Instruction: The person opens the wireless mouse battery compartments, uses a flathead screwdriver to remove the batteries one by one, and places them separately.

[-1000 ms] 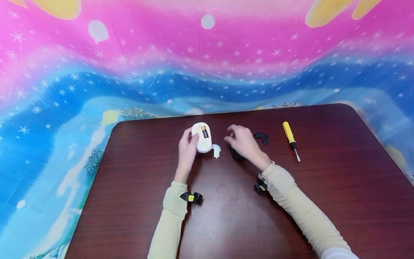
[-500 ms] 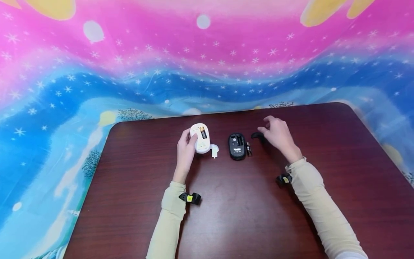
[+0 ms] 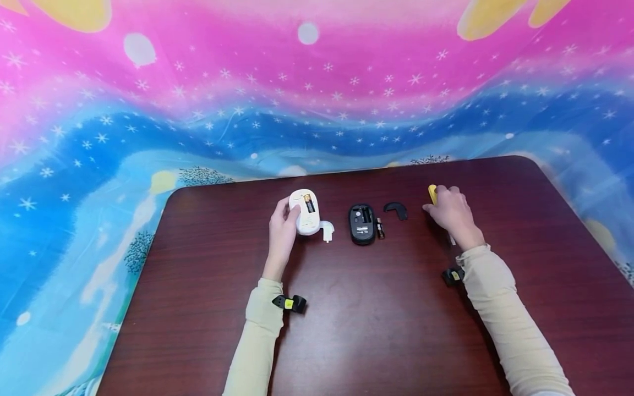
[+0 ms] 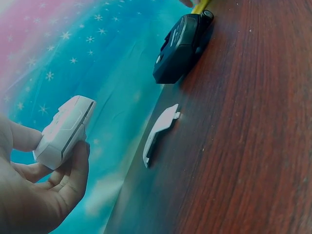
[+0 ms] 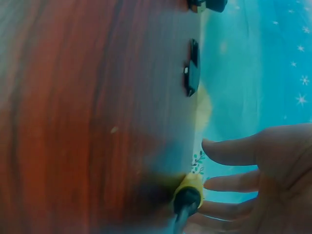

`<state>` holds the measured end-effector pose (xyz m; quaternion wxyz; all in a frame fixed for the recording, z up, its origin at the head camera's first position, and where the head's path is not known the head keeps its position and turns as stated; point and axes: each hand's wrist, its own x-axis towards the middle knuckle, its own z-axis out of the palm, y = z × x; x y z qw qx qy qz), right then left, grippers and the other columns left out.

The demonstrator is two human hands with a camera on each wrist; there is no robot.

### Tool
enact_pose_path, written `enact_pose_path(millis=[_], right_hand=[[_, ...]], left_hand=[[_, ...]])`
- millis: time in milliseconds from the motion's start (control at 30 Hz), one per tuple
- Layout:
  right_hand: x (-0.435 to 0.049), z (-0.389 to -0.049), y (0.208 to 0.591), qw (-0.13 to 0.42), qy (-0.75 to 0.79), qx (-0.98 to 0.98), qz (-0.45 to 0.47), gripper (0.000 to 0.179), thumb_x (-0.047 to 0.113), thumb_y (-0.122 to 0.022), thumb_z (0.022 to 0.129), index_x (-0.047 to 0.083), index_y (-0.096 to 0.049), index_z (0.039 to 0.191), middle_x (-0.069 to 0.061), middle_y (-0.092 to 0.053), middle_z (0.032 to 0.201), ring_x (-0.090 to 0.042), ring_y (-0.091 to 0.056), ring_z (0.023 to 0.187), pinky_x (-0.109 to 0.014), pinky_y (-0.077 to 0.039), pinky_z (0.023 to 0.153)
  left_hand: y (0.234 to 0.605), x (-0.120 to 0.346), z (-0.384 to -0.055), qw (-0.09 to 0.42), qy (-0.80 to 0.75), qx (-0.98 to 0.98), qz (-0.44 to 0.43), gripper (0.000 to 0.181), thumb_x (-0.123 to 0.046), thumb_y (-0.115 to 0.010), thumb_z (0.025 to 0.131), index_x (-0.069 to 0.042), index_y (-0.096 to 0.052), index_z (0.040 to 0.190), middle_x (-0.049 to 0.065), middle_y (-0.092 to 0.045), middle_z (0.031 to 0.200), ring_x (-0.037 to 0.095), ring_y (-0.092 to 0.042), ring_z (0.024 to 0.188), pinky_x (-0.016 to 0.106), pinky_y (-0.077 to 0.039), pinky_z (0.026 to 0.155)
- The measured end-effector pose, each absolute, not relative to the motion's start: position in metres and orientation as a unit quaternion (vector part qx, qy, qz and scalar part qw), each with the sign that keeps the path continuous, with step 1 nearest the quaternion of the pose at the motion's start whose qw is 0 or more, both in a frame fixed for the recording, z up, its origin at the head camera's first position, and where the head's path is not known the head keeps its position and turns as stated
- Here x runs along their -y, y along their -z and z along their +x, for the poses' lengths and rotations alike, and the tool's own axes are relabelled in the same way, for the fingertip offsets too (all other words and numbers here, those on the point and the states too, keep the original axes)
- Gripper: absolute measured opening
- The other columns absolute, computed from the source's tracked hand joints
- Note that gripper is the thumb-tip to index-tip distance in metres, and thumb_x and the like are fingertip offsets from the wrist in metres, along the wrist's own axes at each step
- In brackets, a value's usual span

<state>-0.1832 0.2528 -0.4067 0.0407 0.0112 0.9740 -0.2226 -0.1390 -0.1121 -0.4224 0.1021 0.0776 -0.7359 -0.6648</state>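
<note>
Left grip: holding white mouse above table, left
White cover: lying just right
Right grip: spread wide at yellow screwdriver, far right
Between: black mouse, battery, black cover

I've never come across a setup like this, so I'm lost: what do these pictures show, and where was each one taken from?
There is no machine at work here, just a person's left hand and right hand. The wide picture looks forward and down from the head; the close ones come from a left wrist camera and a right wrist camera.

On the table lie a white cover, an upturned black mouse, a loose battery, a black cover and a yellow screwdriver.

The left hand holds a white mouse, its battery showing. The right hand's fingers are at the screwdriver's handle, with the thumb apart from it.
</note>
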Motion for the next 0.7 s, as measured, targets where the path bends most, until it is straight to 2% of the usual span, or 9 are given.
enact_pose_path(millis=[167,433,533,700], right_hand=[[-0.2554,-0.1828,0.4097,0.043,0.216,-0.975,-0.002,0.055,0.010,-0.066,0.099,-0.022,-0.043,0.137,-0.044,-0.048,0.116,-0.058,-0.052,0.103,-0.067,-0.047,0.085],[-0.2569,-0.1861,0.4121,0.037,0.225,-0.974,-0.004,0.052,-0.002,-0.064,0.095,-0.022,-0.041,0.138,-0.045,-0.051,0.114,-0.059,-0.054,0.103,-0.065,-0.049,0.085],[-0.2592,-0.1891,0.4125,0.037,0.228,-0.973,-0.003,0.049,-0.003,-0.063,0.094,-0.023,-0.042,0.133,-0.044,-0.052,0.109,-0.057,-0.056,0.098,-0.063,-0.050,0.080],[-0.2625,-0.1922,0.4083,0.032,0.230,-0.973,0.003,0.036,-0.002,-0.060,0.091,-0.023,-0.048,0.117,-0.039,-0.055,0.096,-0.052,-0.059,0.085,-0.057,-0.052,0.071]], left_hand=[[0.4233,0.1130,-0.1388,0.102,0.665,0.736,0.076,0.033,-0.009,-0.058,0.103,0.002,-0.062,0.134,0.021,-0.067,0.123,0.029,-0.062,0.110,0.035,-0.047,0.095],[0.4234,0.1131,-0.1388,0.099,0.668,0.733,0.077,0.033,-0.008,-0.058,0.103,0.003,-0.062,0.134,0.022,-0.066,0.126,0.030,-0.061,0.113,0.040,-0.046,0.100],[0.4222,0.1126,-0.1386,0.098,0.667,0.735,0.077,0.033,-0.008,-0.058,0.103,0.003,-0.062,0.134,0.022,-0.067,0.125,0.029,-0.061,0.112,0.039,-0.046,0.100],[0.4220,0.1121,-0.1383,0.096,0.658,0.742,0.080,0.034,-0.009,-0.057,0.103,0.003,-0.062,0.134,0.022,-0.067,0.124,0.030,-0.061,0.111,0.039,-0.046,0.098]])
